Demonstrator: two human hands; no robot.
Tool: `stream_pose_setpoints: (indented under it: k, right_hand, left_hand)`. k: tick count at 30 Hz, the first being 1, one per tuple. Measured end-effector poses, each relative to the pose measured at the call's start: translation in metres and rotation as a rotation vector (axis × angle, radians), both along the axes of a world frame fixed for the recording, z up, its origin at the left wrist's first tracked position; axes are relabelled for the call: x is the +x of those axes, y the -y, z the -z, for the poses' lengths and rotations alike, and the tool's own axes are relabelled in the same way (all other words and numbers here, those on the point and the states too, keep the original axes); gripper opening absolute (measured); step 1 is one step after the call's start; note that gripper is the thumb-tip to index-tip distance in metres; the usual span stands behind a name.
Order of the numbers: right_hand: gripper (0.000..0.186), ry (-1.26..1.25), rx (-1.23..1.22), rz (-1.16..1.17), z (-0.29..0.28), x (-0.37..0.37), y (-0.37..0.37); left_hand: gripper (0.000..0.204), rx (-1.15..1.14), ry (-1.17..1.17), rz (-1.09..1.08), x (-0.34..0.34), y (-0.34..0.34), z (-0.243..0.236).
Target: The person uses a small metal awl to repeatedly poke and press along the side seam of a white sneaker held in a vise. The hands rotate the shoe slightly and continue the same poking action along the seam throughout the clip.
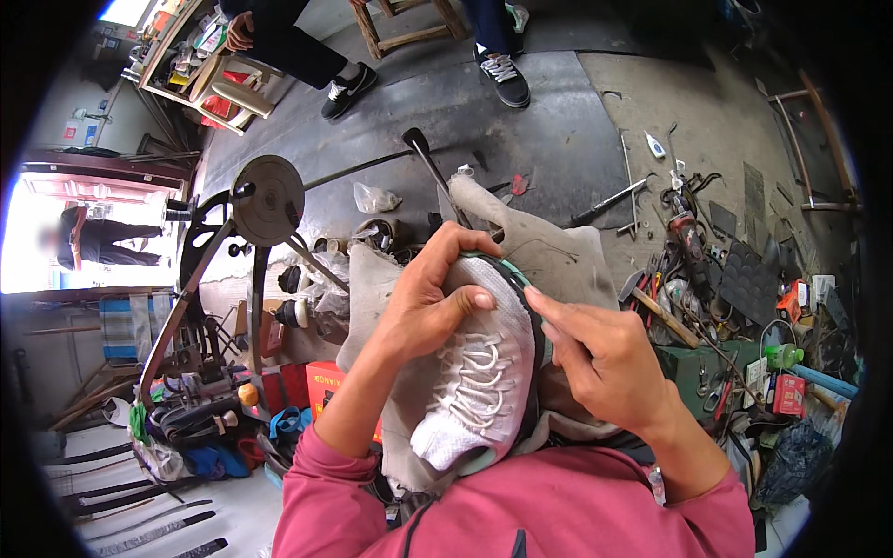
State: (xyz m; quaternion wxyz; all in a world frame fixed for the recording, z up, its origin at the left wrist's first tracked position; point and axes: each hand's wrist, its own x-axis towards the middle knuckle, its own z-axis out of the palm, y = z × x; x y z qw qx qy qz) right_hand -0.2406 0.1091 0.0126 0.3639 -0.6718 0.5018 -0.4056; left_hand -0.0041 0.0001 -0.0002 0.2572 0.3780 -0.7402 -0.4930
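Note:
A white knit lace-up sneaker [479,372] lies over my lap, toe pointing away from me, with a dark and green sole edge showing along its right side. My left hand [433,302] is closed round the toe, thumb on the upper and fingers over the front rim. At the right side of the toe, my right hand [609,358] has its fingers curled and the index fingertip against the sole edge. Whatever is between that thumb and finger is hidden. Thin dark strands show just beyond the toe. Under the sneaker spreads a beige cloth [567,260].
A hand-cranked machine with a round wheel [268,200] stands at the left. On the right lie a hammer [665,314], scattered tools and a green box [693,367]. Another person's dark shoes [502,76] rest on the floor ahead, near a wooden stool [409,23].

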Motion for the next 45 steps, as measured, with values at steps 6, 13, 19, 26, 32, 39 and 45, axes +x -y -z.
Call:
stream_pose_setpoints:
  k: [6, 13, 19, 26, 32, 39, 45]
  right_hand:
    - [0.044, -0.108, 0.021, -0.035, 0.004, 0.000, 0.004]
    - [0.046, -0.046, 0.013, -0.017, 0.005, -0.002, -0.005]
    - [0.045, -0.016, -0.007, -0.006, 0.010, 0.004, -0.003]
    - [0.040, -0.083, 0.130, -0.051, 0.003, 0.004, -0.007]
    - [0.041, 0.056, 0.126, -0.012, -0.005, 0.000, -0.010]
    - [0.044, -0.050, -0.046, -0.030, 0.006, 0.009, 0.020]
    - [0.043, -0.158, 0.025, -0.068, 0.000, 0.004, 0.012]
  left_hand:
    - [0.050, -0.004, 0.003, -0.012, 0.001, 0.000, 0.001]
    - [0.049, -0.011, 0.005, -0.008, 0.002, 0.001, 0.002]
    - [0.048, -0.007, -0.017, -0.003, 0.000, 0.000, 0.004]
    - [0.046, 0.048, 0.010, -0.035, 0.003, -0.002, 0.001]
    - [0.059, 0.051, -0.024, -0.016, 0.002, -0.001, 0.003]
    - [0.058, 0.024, 0.023, -0.022, 0.001, -0.001, 0.000]
    - [0.059, 0.067, 0.010, -0.031, 0.003, 0.001, 0.003]
